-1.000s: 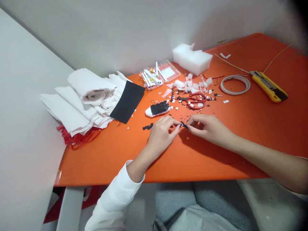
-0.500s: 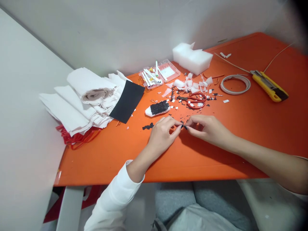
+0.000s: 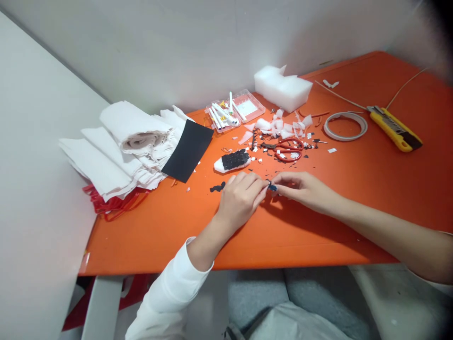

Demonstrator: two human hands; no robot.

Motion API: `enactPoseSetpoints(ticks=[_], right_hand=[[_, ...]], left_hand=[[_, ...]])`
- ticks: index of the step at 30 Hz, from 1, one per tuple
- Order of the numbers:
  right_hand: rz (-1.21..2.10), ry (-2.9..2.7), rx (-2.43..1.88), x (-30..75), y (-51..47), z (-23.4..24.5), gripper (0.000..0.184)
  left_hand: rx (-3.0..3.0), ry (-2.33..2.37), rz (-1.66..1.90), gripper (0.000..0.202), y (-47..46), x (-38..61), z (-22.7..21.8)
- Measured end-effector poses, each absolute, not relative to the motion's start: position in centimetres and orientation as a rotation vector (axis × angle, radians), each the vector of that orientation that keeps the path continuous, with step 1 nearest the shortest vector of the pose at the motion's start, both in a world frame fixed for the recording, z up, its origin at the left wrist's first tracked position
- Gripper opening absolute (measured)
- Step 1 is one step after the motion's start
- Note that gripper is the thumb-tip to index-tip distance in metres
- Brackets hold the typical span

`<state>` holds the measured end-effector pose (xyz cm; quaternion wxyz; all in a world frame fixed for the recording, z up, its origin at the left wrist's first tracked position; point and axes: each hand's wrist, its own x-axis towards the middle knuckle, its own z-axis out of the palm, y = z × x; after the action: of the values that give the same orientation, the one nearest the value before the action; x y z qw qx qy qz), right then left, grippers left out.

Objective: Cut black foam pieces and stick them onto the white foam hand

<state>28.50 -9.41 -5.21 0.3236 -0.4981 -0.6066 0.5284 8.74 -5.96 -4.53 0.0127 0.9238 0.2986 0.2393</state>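
Note:
My left hand [image 3: 239,198] and my right hand [image 3: 305,190] meet fingertip to fingertip low over the orange table [image 3: 354,212]. Both pinch a tiny black scrap [image 3: 272,187] between thumb and fingers. Just beyond them lies a white foam piece covered with black bits [image 3: 232,160]. A small black cut-out [image 3: 217,187] rests on the table to the left of my left hand. Red-handled scissors [image 3: 288,148] lie among white and black snippets a little farther back.
A pile of white folded sheets [image 3: 120,148] with a black sheet [image 3: 187,148] sits at the left over red strips. A clear marker box [image 3: 233,109], a white foam block [image 3: 283,87], a tape ring [image 3: 346,125] and a yellow utility knife [image 3: 394,127] lie farther back.
My fingertips have closed tighter on the black scrap and both hands have sunk slightly toward the table. The view has shifted down a little.

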Motion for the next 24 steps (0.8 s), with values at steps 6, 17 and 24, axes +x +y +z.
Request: enactPoseSetpoints(ticks=[6,17,24], right_hand=[[1.484,-1.484,-1.259,28.54,-9.4,-5.64,0.023],[1.476,-1.485,-1.273,28.66,-9.53,-5.35,0.026],[1.433,-1.516,-1.298,28.7,-9.53,-5.21,0.025]], left_hand=[[2.941,0.878,0.743,0.015,-6.18,8.64,-4.28],[2.365,0.95,0.84,0.007,-6.14,9.14,-4.54],[2.099,1.034,0.788,0.007,-6.34,9.34,-4.07]])
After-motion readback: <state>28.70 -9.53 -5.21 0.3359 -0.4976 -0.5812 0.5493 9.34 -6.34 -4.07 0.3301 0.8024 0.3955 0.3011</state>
